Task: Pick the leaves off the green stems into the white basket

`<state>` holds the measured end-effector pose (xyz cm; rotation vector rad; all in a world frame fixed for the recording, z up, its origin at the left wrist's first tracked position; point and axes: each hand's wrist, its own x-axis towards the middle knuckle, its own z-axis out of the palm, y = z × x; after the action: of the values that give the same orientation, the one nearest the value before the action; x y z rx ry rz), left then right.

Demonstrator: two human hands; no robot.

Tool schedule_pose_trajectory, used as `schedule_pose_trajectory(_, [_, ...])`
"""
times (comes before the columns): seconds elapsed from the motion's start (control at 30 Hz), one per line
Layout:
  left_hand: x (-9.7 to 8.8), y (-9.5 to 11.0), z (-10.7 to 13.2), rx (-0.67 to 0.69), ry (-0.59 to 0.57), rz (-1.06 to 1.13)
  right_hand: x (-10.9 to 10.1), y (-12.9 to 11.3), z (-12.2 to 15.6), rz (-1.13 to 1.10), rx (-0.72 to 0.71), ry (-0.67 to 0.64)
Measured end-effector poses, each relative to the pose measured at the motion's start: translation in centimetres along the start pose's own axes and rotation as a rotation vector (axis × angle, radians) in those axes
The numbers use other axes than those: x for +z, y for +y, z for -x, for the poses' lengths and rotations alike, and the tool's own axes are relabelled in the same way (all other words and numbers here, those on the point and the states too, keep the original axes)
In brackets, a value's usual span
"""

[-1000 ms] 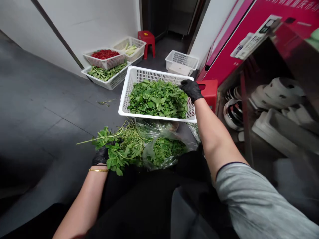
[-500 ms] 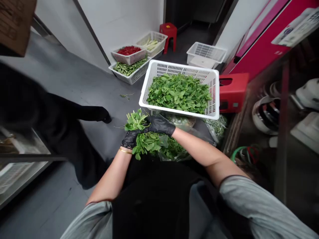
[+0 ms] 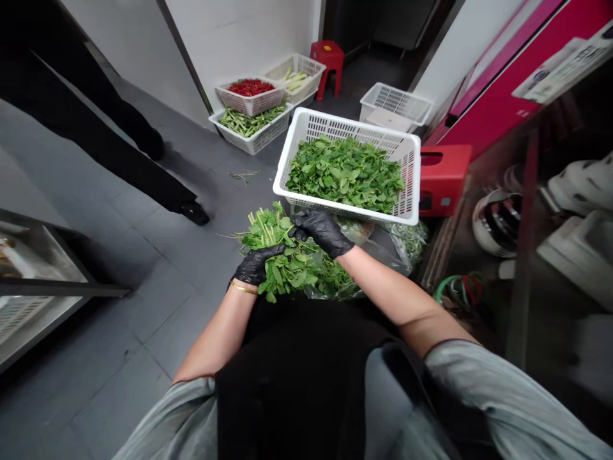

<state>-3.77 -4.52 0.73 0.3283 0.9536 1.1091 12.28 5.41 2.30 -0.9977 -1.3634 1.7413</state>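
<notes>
Right in front of the person, a bunch of leafy greens (image 3: 287, 262) is held at waist height over a clear plastic bag (image 3: 400, 246). The black-gloved left hand (image 3: 256, 265) has its fingers (image 3: 271, 253) closed around the bunch, and the gloved right hand (image 3: 322, 233) grips the top with its fingers (image 3: 299, 220) curled in. Just beyond, a white basket (image 3: 347, 121) holds a heap of picked leaves (image 3: 345, 176), with a red stool (image 3: 443, 179) beside it. Farther off, a co-worker's black shoe (image 3: 194, 213) rests on the tiled floor (image 3: 158, 306), and a basket of red chillies (image 3: 249, 87) sits against the wall.
</notes>
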Motion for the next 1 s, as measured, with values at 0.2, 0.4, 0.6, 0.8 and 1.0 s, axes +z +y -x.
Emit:
schedule_pose_trajectory(0.2, [1.7, -0.8, 0.7, -0.045, -0.022, 0.062, -3.8, -0.4, 3.2, -0.114, -0.035, 0.126])
schedule_pose_trajectory(0.4, [3.5, -1.7, -0.1, 0.016, -0.002, 0.04, -3.6, -0.8, 5.2, -0.148, 0.005, -0.101])
schedule_pose_trajectory(0.6, [3.8, -1.5, 0.1, -0.055, -0.02, 0.018, -4.8, -0.9, 5.1, -0.014, 0.029, -0.119])
schedule_pose_trajectory(0.8, [4.1, -1.1, 0.4, -0.052, -0.045, 0.016, -7.6, -2.2, 5.2, 0.237, 0.083, -0.259])
schedule_pose_trajectory(1.0, [2.3, -1.9, -0.3, 0.059, 0.01, -0.027, -6.0, -2.0, 5.0, 0.205, 0.012, -0.332])
